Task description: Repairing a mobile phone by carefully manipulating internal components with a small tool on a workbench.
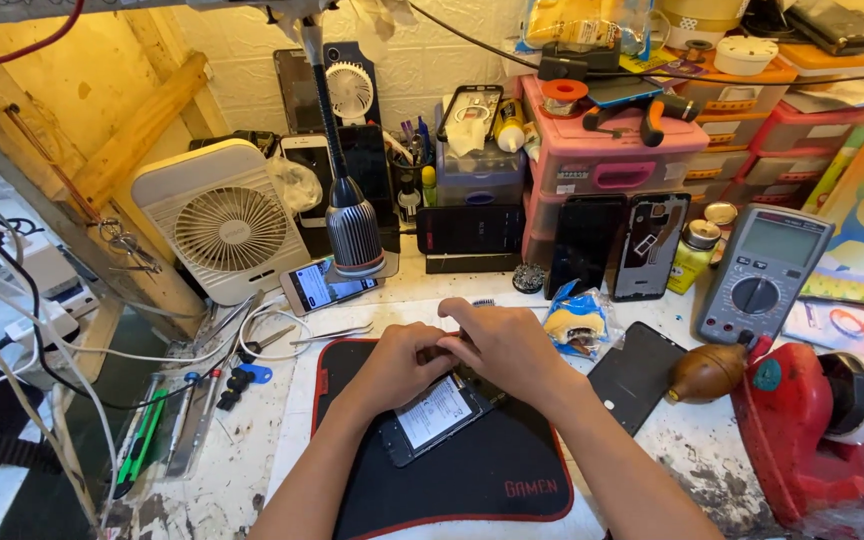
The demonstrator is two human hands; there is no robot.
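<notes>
An opened phone (434,418) lies back-up on a black mat with a red edge (492,470), its white battery label showing. My left hand (402,362) rests on the phone's upper end with fingers curled. My right hand (504,345) sits beside it, fingertips meeting the left hand's over the top of the phone. Whatever is pinched between the fingers is too small to make out.
A white desk fan (224,222) and lamp (352,225) stand behind left, with a lit phone (320,285). Tweezers (332,335) and screwdrivers (192,420) lie left. A black screen panel (637,372), multimeter (762,272), brown blower bulb (707,372) and red tool (802,430) are right. Pink drawers (607,160) stand behind.
</notes>
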